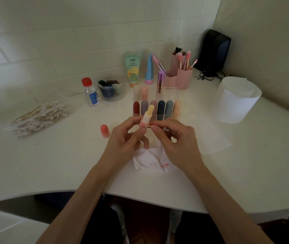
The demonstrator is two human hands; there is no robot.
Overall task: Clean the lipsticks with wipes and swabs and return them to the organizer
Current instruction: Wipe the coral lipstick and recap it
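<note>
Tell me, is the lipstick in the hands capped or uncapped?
Uncapped: the lipstick shows its bare pale tip, and a pink cap sits apart on the table.

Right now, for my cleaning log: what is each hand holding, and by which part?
The left hand grips the open lipstick by its base; right hand pinches a swab by its shaft.

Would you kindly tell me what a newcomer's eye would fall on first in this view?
At the centre, the left hand holds an uncapped pale lipstick upright while the right hand pinches a cotton swab against its base. Just behind stands the clear organizer with a row of coloured lipsticks, and a pink-stained wipe lies on the table beneath the hands.
</note>
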